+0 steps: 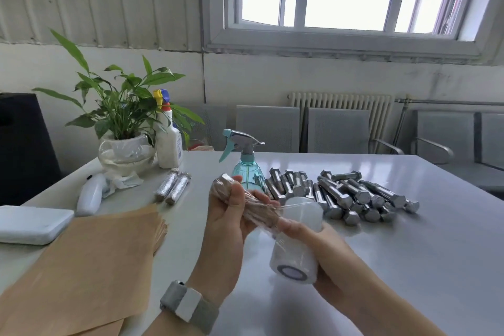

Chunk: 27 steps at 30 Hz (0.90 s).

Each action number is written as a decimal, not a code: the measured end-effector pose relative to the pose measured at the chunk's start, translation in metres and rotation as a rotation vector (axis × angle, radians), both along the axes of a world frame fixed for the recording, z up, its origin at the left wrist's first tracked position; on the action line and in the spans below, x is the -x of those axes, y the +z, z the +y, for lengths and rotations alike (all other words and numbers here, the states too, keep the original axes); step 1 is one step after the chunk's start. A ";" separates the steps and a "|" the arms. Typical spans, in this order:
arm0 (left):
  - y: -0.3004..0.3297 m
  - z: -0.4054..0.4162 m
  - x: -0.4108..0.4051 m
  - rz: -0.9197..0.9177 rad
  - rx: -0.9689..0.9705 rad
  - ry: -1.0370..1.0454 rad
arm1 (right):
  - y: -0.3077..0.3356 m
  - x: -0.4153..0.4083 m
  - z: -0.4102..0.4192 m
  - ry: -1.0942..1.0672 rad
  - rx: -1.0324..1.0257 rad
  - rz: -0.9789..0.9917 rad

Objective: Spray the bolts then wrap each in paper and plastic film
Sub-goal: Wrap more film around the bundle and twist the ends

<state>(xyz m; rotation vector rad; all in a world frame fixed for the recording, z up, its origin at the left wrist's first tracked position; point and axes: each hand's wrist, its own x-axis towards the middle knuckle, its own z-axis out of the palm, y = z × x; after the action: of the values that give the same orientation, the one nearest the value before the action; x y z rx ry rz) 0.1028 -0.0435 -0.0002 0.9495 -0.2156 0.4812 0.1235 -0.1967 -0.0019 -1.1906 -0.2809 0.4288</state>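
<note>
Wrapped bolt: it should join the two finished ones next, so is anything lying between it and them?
Nothing visible. The bolt in the left hand has bare table between it and the finished pair.

Spray bottle (pixel 247 172) teal, grey trigger. Bolts (pixel 351 195) silver. Paper sheets (pixel 90 267) tan. Film roll (pixel 297 243) milky white. Table (pixel 409 254) pale grey. Wristband (pixel 188 305) grey-white.

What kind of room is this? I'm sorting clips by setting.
Probably a plain office or waiting room used for packing work: a row of grey perforated metal chairs along the wall, a white ribbed radiator under the window, and a heap of bare steel hex bolts on the glossy grey table.
</note>
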 end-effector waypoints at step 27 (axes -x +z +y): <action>-0.005 -0.003 0.005 0.125 -0.643 0.247 | -0.002 -0.010 -0.017 0.162 0.313 0.066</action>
<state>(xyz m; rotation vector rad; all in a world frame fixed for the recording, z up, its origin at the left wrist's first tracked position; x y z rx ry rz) 0.0977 -0.0469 -0.0049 1.6431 -0.1403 0.5900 0.1337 -0.2133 -0.0037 -1.4609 -0.2605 0.6707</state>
